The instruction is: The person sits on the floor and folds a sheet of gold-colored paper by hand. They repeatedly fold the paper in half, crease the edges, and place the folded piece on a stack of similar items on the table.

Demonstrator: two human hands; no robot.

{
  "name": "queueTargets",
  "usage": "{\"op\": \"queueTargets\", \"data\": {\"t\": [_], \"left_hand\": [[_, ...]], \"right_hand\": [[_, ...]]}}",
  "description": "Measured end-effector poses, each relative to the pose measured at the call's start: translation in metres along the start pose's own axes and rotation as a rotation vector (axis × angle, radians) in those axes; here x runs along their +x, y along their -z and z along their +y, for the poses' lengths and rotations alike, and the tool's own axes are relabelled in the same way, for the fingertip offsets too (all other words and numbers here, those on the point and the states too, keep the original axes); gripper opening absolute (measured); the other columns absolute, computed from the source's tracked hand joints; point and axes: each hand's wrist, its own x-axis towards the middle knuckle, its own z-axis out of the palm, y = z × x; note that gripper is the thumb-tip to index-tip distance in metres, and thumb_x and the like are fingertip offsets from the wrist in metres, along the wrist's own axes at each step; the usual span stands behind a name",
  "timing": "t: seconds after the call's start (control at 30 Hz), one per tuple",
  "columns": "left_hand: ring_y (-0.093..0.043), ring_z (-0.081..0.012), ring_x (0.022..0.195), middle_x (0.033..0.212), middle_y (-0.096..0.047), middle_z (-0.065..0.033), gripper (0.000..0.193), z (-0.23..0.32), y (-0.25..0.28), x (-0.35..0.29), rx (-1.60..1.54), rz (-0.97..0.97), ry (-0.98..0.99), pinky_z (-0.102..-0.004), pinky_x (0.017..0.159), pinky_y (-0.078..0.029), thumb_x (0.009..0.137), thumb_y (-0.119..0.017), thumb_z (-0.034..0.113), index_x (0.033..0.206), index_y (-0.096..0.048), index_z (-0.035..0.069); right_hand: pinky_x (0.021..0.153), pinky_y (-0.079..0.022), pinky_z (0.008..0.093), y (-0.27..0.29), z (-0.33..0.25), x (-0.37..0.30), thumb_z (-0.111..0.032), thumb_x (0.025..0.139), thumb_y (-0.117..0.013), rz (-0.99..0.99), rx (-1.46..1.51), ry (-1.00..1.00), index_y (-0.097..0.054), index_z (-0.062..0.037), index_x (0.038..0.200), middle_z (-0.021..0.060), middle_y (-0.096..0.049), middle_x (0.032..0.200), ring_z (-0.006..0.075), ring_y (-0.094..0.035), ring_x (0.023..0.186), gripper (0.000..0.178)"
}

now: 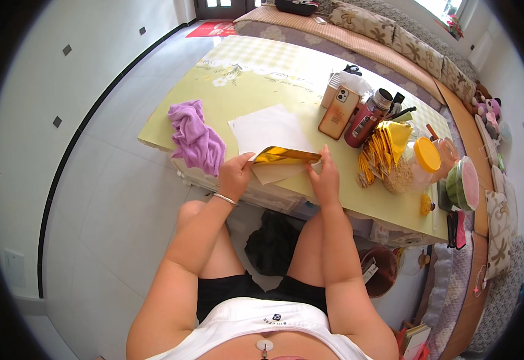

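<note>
A sheet of gold foil paper (283, 156) is stretched between my two hands above the near edge of the table. Its shiny gold side faces me, and the sheet looks bent along its length. My left hand (236, 175), with a white bracelet at the wrist, pinches its left end. At the other end, the thumb and fingers of my right hand (324, 177) grip the sheet. White paper sheets (266, 127) lie on the table just beyond and under it. A crumpled purple cloth (194, 137) lies left of my left hand.
Right of the papers stand a phone (338, 113), a dark red thermos (367, 118), a bundle of folded gold paper (385, 147) and a yellow-lidded jar (422, 162). A watermelon-patterned container (463, 184) is near the table's right end. Below are a bin (382, 273) and a black bag (272, 243).
</note>
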Motion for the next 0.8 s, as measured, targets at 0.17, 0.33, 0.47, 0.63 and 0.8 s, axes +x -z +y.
{"op": "queueTargets", "data": {"t": [0.17,0.33,0.47,0.63,0.8], "left_hand": [[-0.072,-0.0335,0.09,0.098,-0.075,-0.0165,0.023,0.014,-0.006,-0.007,0.206,-0.084,-0.188,-0.0421,0.08,-0.058,0.08,-0.066,0.002,0.102,-0.075,0.005],[-0.07,-0.0315,0.111,0.113,-0.074,-0.0142,0.038,0.014,-0.004,-0.009,0.243,-0.226,-0.442,-0.0407,0.096,-0.056,0.07,-0.075,0.005,0.108,-0.074,0.006],[-0.063,-0.0326,0.124,0.13,-0.067,-0.0185,0.055,0.021,0.004,-0.009,0.334,-0.357,-0.462,-0.0416,0.105,-0.051,0.064,-0.08,0.009,0.118,-0.07,0.004],[-0.06,-0.0348,0.126,0.134,-0.063,-0.0195,0.051,0.024,0.002,-0.006,0.536,-0.368,-0.58,-0.0409,0.106,-0.05,0.068,-0.072,-0.001,0.119,-0.069,0.003],[-0.06,-0.0341,0.127,0.127,-0.067,-0.0161,0.051,-0.001,0.017,-0.002,0.123,-0.435,-0.316,-0.041,0.108,-0.049,0.067,-0.064,-0.013,0.114,-0.072,0.005]], "right_hand": [[0.098,-0.05,0.0437,0.0,0.002,-0.001,-0.004,0.078,-0.075,-0.082,-0.039,0.06,-0.038,0.0046,0.152,0.0154,-0.068,0.127,0.0365,-0.062,0.114,0.083],[0.098,-0.05,0.042,0.009,-0.013,-0.002,0.002,0.075,-0.069,-0.07,-0.155,0.036,-0.041,0.0034,0.149,0.0124,-0.072,0.121,0.0351,-0.062,0.115,0.079],[0.09,-0.052,0.0422,0.021,-0.01,-0.006,0.0,0.077,-0.068,-0.077,-0.188,0.043,-0.059,-0.0044,0.137,0.0106,-0.075,0.108,0.0332,-0.065,0.106,0.061],[0.079,-0.055,0.0448,0.033,-0.005,-0.007,0.0,0.08,-0.066,-0.078,-0.094,0.048,-0.072,-0.0082,0.119,0.0115,-0.074,0.089,0.033,-0.068,0.089,0.04],[0.078,-0.055,0.0394,0.049,-0.011,-0.011,0.002,0.081,-0.065,-0.159,-0.034,0.12,-0.072,-0.0072,0.119,0.0116,-0.075,0.091,0.0301,-0.07,0.085,0.04]]}}
